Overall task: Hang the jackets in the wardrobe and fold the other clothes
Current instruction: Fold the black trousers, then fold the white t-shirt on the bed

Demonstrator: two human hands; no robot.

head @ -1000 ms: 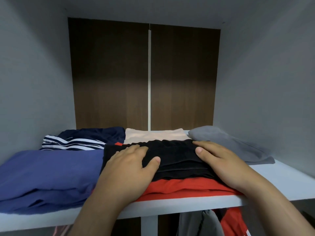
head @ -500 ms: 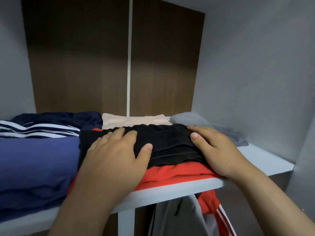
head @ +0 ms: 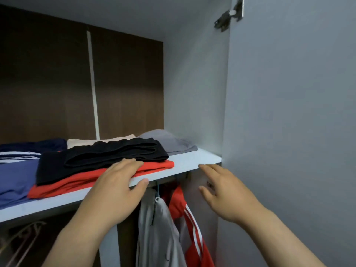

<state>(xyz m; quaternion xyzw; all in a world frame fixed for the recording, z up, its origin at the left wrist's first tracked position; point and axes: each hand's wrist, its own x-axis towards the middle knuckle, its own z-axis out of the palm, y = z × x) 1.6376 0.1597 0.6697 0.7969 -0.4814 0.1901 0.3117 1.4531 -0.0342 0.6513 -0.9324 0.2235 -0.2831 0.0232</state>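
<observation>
Inside a grey wardrobe (head: 192, 89) with a dark brown back panel (head: 48, 83) split by a pale vertical strip (head: 93, 83), a person's two hands reach toward a pale shelf (head: 190, 159) stacked with folded clothes; a black garment (head: 107, 155) lies on top of a red garment (head: 81, 180) at the front middle of the shelf; a blue garment (head: 15, 178) sits just beside them to the left, with a navy striped garment (head: 23, 151) behind it; a cream garment (head: 86, 142) and a grey garment (head: 169, 141) lie along the back, the grey one nearest the right wall, leaving the shelf's right front corner bare. The left hand (head: 117, 191) is flat and open, fingers straight over the red garment's front edge, fingertips at the edge of the black one, thumb by the shelf's front lip; it grips nothing. The right hand (head: 229, 193) hovers open with fingers spread, in front of the shelf's right end and near the open door (head: 289, 132), holding nothing; a metal hinge (head: 228, 15) shows at the door's top. Below the shelf a grey jacket (head: 159, 232) and a red jacket (head: 190, 218) with white stripes hang side by side, touching; a blue hanger hook (head: 158, 187) rises above the grey one; a wire rack (head: 21, 239) shows blurred at lower left.
</observation>
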